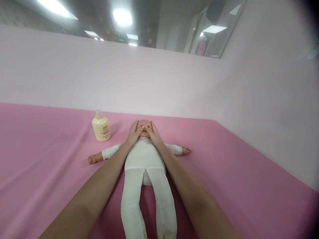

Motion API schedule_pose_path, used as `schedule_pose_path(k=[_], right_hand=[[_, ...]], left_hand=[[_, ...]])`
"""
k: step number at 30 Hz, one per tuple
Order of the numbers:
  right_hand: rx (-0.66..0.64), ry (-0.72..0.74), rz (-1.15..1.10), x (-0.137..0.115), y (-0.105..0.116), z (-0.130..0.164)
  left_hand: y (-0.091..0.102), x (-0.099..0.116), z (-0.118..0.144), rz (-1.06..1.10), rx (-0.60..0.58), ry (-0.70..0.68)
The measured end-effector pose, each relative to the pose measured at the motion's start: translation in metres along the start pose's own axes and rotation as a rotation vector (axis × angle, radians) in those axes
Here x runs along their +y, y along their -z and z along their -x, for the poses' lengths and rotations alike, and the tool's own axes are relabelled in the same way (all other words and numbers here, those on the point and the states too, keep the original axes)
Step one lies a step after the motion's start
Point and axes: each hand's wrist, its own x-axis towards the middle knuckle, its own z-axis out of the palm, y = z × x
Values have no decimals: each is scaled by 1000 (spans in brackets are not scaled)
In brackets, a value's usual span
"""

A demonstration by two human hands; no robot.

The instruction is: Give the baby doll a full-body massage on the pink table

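A baby doll lies on its back, with a white cloth body and limbs and a bare head. Its arms stretch out to both sides and its legs point toward me. My left hand cups the left side of the doll's head, its thumb across the cheek next to the nose. On the other side my right hand mirrors it, thumb also beside the nose. Both hands keep their fingers along the sides of the head, holding it between them. The doll's eyes and mouth show around the thumbs.
A pale yellow pump bottle stands to the left of the doll's head. Pink cloth with some creases covers the table. Behind it rises a white wall with a reflective pane above, and another wall closes the right side.
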Motion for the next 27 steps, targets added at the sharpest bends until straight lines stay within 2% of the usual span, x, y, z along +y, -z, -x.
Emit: schedule_pose_path(k=[6,11,17,23,27], right_hand=[[-18,184,50,-3,-1,0],[-49,263,77,-3,-2,0],[-44,255,127,-4,-2,1],[-35,216,153,-7,-3,2],[-28,190,131,-6,-3,1]], left_hand=[[2,10,3,-85,-25,-112],[2,14,6,-79,-20,-150],[0,12,5,-78,6,-166],[1,11,4,-145,-20,-194],[0,8,3,-157,-3,-167]])
